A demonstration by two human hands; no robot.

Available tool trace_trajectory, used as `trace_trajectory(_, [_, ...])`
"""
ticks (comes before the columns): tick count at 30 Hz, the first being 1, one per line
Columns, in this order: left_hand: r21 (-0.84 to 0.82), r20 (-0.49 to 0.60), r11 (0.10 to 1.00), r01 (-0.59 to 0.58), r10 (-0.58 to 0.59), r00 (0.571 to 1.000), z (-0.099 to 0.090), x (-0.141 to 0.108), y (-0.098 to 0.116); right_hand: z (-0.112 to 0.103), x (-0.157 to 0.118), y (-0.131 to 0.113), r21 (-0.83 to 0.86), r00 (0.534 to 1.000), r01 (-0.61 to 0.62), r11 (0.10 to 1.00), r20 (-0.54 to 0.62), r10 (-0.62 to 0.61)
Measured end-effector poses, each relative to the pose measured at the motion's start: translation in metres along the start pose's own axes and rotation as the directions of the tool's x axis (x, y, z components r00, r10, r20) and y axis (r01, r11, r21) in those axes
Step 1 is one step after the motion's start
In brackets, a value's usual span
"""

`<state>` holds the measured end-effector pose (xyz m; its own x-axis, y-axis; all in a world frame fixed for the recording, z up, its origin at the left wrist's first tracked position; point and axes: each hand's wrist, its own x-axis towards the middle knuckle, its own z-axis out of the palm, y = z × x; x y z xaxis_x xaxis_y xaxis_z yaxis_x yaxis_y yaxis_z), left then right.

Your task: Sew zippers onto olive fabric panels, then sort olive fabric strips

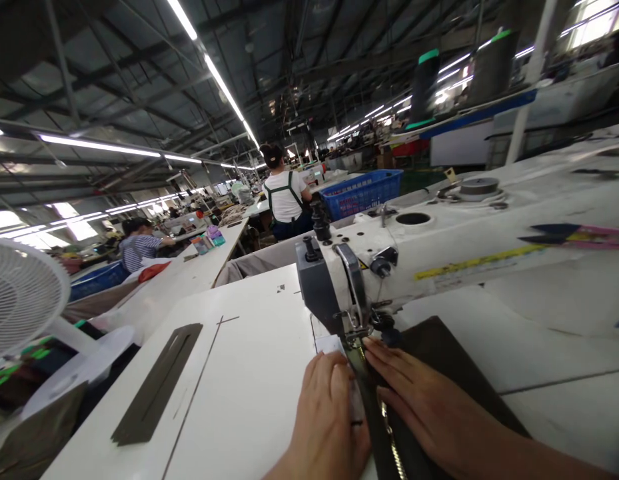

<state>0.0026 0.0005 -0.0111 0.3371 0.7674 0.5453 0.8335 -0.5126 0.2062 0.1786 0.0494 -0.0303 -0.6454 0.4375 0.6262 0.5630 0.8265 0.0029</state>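
Observation:
Dark olive fabric point(439, 347) lies under the head of a white sewing machine point(334, 287). A zipper with gold-coloured teeth point(395, 447) runs along it towards the presser foot point(358, 333). At the fabric's left edge, my left hand point(326, 407) is closed, with bent fingers beside a pale plate and the thumb tucked towards the cloth. My right hand point(424, 393) lies flat on the fabric, fingers stretched out and their tips close to the presser foot. Part of the zipper is hidden beneath it.
A stack of olive fabric strips point(156, 383) sits on the white table point(249, 373) to the left. Pink-handled snips point(579, 235) rest on the machine arm. A white fan point(24, 293) stands at far left. Ahead, a person point(286, 193) sits beside a blue crate point(362, 193).

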Motion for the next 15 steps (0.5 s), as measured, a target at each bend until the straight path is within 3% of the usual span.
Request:
trace_trajectory(5, [0.068, 0.102, 0.977, -0.204, 0.196, 0.975, -0.0017, -0.0008, -0.008, -0.0006, 0.0001, 0.0005, -0.042, 0.99, 0.051, 0.998, 0.132, -0.045])
trace_trajectory(15, [0.12, -0.002, 0.938, -0.324, 0.327, 0.945, 0.0012, 0.0035, -0.0062, -0.0047, 0.0024, 0.0027, 0.054, 0.99, 0.031, 0.998, 0.132, -0.038])
